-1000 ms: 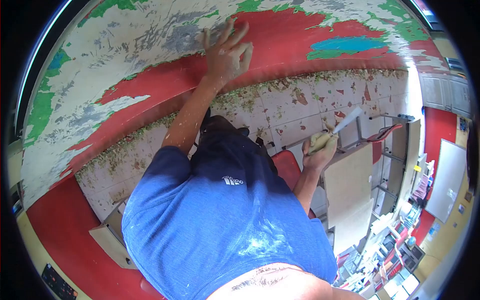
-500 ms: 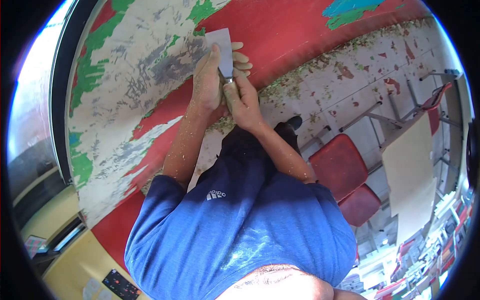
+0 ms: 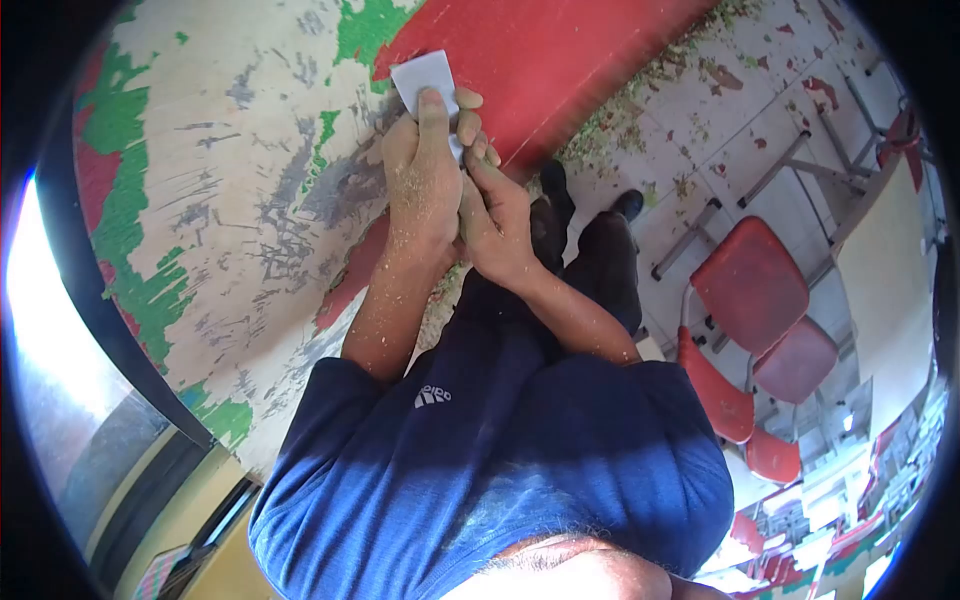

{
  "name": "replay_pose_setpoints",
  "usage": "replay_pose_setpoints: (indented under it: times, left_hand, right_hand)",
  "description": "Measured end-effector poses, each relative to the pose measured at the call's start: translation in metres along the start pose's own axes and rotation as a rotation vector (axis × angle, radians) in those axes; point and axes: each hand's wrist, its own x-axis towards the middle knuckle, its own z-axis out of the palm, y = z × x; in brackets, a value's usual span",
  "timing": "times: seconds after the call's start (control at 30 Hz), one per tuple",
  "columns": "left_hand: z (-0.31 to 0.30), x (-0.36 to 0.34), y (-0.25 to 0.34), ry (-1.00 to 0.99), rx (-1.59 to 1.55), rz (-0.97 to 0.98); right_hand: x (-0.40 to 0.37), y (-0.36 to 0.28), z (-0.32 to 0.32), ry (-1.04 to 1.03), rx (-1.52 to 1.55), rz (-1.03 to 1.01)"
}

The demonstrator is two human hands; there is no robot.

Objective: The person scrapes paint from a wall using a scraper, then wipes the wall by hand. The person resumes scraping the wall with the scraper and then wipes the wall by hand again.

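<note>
A putty knife's broad metal blade point(image 3: 420, 72) points up against the partly stripped wall point(image 3: 250, 200). My left hand point(image 3: 420, 185) is closed on it, thumb pressed flat on the blade and fingers behind. Lower down, my right hand point(image 3: 498, 222) is wrapped around the handle, which is mostly hidden by the fingers. Dust and paint flecks cover both hands and forearms. Around the blade the wall shows bare pale plaster with grey scuffs, ragged green patches point(image 3: 365, 30) and red paint point(image 3: 500, 60).
Paint chips point(image 3: 610, 130) litter the tiled floor along the wall's foot. Red chairs point(image 3: 750, 285) with metal legs and a pale tabletop point(image 3: 885, 290) stand at the right. A dark frame point(image 3: 110, 350) edges the wall at the left.
My view has shifted along the wall, bringing more chairs into sight. Both hands keep hold of the putty knife, and its blade tilts further left; more of it is covered by my left hand.
</note>
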Motion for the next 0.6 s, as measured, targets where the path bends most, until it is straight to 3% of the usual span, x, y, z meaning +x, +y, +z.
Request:
replay_pose_setpoints:
  times: [0.07,0.43,0.6]
  left_hand:
    - [0.001,0.001,-0.004,-0.030,-0.005,0.016]
    - [0.002,0.006,-0.009,0.031,0.079,0.028]
    - [0.005,0.002,-0.006,0.051,0.093,0.058]
  right_hand:
    - [-0.001,0.002,-0.004,0.001,-0.023,0.060]
    - [0.005,0.002,-0.001,0.033,-0.087,-0.087]
    - [0.004,0.003,-0.005,-0.009,-0.102,-0.028]
